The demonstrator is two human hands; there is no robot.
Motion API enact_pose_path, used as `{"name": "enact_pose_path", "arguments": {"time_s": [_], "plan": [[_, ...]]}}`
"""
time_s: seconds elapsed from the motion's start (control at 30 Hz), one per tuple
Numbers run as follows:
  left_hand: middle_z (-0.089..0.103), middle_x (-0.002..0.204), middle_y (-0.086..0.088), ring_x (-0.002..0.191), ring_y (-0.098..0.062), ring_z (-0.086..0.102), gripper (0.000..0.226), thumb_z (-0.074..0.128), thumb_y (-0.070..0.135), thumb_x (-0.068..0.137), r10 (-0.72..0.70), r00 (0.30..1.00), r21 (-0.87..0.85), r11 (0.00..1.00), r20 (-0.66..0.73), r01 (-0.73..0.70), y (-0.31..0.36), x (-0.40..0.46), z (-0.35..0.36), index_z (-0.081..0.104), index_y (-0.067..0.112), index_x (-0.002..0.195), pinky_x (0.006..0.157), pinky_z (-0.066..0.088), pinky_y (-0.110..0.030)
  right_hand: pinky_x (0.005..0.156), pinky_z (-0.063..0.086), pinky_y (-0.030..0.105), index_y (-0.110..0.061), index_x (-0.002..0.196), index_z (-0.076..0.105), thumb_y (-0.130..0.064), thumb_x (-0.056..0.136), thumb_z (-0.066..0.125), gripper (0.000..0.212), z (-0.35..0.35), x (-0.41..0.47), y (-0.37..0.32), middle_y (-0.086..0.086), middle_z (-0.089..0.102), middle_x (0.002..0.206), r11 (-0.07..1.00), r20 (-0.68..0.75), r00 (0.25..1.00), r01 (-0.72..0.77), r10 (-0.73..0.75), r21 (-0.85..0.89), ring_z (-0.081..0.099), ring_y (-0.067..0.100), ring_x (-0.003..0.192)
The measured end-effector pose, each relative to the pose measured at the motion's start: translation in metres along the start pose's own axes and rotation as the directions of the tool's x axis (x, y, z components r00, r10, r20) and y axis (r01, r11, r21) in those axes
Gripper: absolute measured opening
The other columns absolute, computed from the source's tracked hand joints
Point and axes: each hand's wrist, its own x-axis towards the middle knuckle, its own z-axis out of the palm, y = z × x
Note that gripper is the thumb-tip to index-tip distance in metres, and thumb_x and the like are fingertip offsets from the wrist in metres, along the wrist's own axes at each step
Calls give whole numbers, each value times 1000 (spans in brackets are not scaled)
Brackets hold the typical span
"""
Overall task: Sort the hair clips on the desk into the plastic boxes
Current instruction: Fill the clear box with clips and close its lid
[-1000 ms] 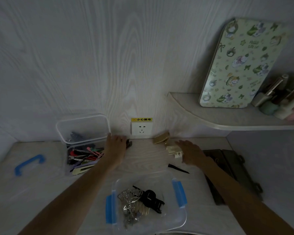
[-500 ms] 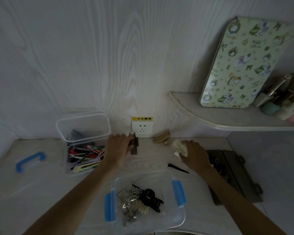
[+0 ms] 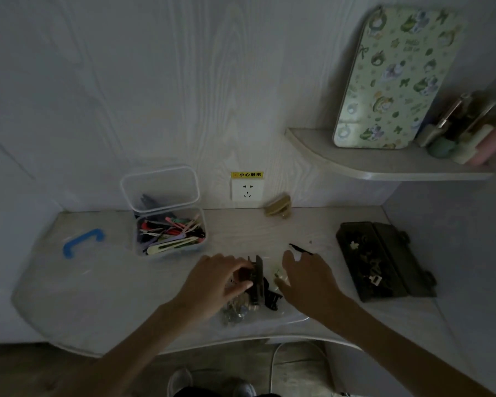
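My left hand (image 3: 221,279) grips a dark brown claw clip (image 3: 257,277) over the near clear plastic box (image 3: 298,319). This box holds metal clips and a black claw clip (image 3: 271,299). My right hand (image 3: 307,277) is beside it, also over the box, with a small cream clip (image 3: 279,277) at its fingertips. A second clear box (image 3: 171,233) at the back left is full of coloured flat clips, and its lid stands open. A tan claw clip (image 3: 278,207) lies by the wall. A thin black clip (image 3: 299,249) lies on the desk just beyond my right hand.
A dark open case (image 3: 384,262) with small items sits at the right. A clear lid with a blue handle (image 3: 83,242) lies at the left. A wall socket (image 3: 246,190) is behind, and a shelf (image 3: 384,167) with a patterned board and bottles hangs at the upper right.
Both hands picked up clips near the wall and drew them back toward me. They are now over the near box, the left with the dark clip and the right with the cream one.
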Motion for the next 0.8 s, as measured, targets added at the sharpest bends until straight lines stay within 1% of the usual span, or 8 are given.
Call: {"name": "enact_pose_path", "arguments": {"time_s": [0.13,0.27,0.43,0.5,0.6,0.67,0.73,0.8], "plan": [[63,108,9,96,-10,53,36,44,48,93,-14,998,121,993,56,7,9,-3,25,49,35,126,82,31,-24,96,32,34,-7,117,50,-34,96,42,36,10,7,-12,11,64,110,987,118,992,65,-48,-146,51,26,111],[62,106,5,94,-13,52,39,39,49,94,28,993,173,984,113,-47,2,-2,22,47,38,130,78,32,-28,107,23,39,-9,121,55,-33,95,44,37,12,9,-3,10,54,127,900,308,938,265,-158,-346,35,27,127],[60,111,5,95,-15,54,43,41,44,95,97,964,108,986,249,-128,-5,-2,12,34,42,138,83,38,-30,106,25,41,-7,117,58,-34,95,43,39,5,17,7,11,52,128,831,345,896,406,-279,-382,32,30,128],[63,108,8,89,-11,58,44,44,45,94,83,981,28,996,174,-89,-7,-3,5,34,43,137,83,45,-28,99,30,38,-9,114,59,-38,94,43,39,-3,26,12,8,55,121,847,315,893,420,-321,-327,38,27,121],[68,105,13,87,0,61,33,53,39,91,-61,995,-132,990,-83,49,-24,-9,-12,54,35,124,81,52,-22,94,34,31,-22,117,59,-44,93,43,36,-15,43,25,-3,58,120,940,182,933,331,-312,-86,44,16,114],[70,100,13,81,1,60,22,55,33,91,-239,934,-180,964,-268,195,-47,-13,-23,65,29,111,69,47,-13,87,36,26,-28,113,61,-42,93,46,29,-23,57,33,-7,61,116,970,90,967,232,-238,78,48,11,105],[69,99,11,79,-3,59,18,54,29,93,-461,785,-244,887,-414,392,-76,-17,-32,66,27,105,65,43,-16,78,36,22,-29,107,65,-37,92,50,23,-25,75,40,-7,65,112,965,59,992,91,-108,248,51,7,94],[67,108,-1,89,-15,61,22,49,20,94,-641,609,-344,766,-467,542,-109,-18,-39,62,22,112,75,48,-28,79,39,21,-20,110,65,-29,91,55,23,-23,100,44,1,66,115,892,76,994,-104,79,440,57,13,96]]}}
